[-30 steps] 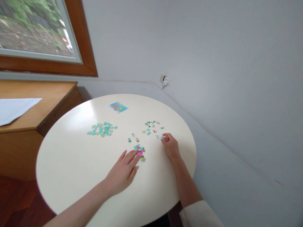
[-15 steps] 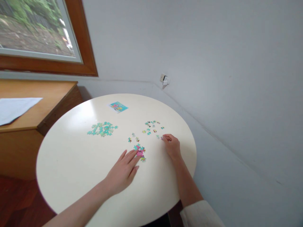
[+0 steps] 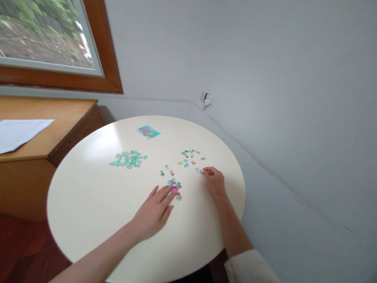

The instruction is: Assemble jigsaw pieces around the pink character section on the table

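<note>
My left hand [image 3: 153, 212] lies flat on the round cream table [image 3: 88, 204], fingers stretched out, fingertips touching a small joined cluster of pink and teal puzzle pieces [image 3: 174, 188]. My right hand [image 3: 215, 181] rests further right with curled fingers pinching a small puzzle piece [image 3: 202, 171] on the tabletop. Loose mixed pieces [image 3: 190, 156] lie just beyond that hand. A few stray pieces [image 3: 166, 171] sit between the two groups.
A pile of teal pieces [image 3: 129, 159] lies at the table's left middle. A small picture card [image 3: 148, 132] sits near the far edge. A wooden desk [image 3: 44, 137] with white paper [image 3: 17, 133] stands left, under a window. A wall socket [image 3: 206, 98] is behind.
My right hand has shifted slightly left on the table with the pinched piece. My left hand has stayed on the pink cluster. The view has tilted a little.
</note>
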Motion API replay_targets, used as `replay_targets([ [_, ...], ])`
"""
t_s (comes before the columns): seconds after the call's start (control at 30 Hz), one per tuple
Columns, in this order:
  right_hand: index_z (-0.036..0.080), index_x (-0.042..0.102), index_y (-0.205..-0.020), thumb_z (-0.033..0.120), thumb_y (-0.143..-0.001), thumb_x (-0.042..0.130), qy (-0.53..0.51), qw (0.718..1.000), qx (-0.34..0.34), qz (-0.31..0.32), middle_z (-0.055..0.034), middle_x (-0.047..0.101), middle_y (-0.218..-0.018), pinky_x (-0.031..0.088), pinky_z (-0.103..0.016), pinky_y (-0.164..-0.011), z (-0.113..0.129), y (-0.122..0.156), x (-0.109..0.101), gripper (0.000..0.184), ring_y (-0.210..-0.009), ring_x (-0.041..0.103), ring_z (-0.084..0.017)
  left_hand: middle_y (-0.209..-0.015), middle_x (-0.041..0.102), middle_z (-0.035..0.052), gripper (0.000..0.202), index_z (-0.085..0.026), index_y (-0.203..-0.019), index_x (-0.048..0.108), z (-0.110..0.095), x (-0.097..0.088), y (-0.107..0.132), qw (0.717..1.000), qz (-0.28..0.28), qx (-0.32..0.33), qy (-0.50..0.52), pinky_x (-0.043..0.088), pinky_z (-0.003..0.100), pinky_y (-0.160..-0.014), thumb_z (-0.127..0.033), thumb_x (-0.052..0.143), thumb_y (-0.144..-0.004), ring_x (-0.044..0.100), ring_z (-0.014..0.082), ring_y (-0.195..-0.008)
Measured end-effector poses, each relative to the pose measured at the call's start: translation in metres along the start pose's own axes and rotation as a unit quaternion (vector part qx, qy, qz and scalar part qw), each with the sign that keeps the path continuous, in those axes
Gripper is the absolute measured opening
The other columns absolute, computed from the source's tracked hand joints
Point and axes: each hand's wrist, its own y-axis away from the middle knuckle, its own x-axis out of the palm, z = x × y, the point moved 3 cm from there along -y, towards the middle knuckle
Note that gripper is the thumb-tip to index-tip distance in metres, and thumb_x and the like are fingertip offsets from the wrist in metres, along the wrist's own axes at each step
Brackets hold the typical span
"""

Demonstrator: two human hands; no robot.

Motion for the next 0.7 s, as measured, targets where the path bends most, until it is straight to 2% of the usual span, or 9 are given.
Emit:
replay_targets([
  [0.37,0.019,0.066,-0.071,0.036,-0.067,0.056,0.019,1.000,-0.012,0.016,-0.0056,0.071,-0.069,0.050,-0.032,-0.068,0.002,-0.001,-0.002,0.020,-0.066,0.064,-0.020,-0.137,0.049,0.0080,0.043,-0.022,-0.134,0.042,-0.005,-0.004,-0.002,1.000,0.006,-0.015,0.015,0.027,0.049,-0.111,-0.021,0.036,-0.091,0.040,0.0220,-0.130],
  [0.7,0.019,0.065,-0.067,0.037,-0.067,0.057,-0.003,0.998,-0.031,0.047,-0.0053,0.071,-0.069,0.049,-0.032,-0.070,0.013,0.003,0.005,0.019,-0.068,0.064,-0.020,-0.140,0.045,0.0081,0.045,-0.022,-0.138,0.037,-0.005,0.001,-0.003,0.999,0.011,0.002,-0.032,0.024,0.047,-0.111,-0.022,0.033,-0.093,0.039,0.0227,-0.131],
])
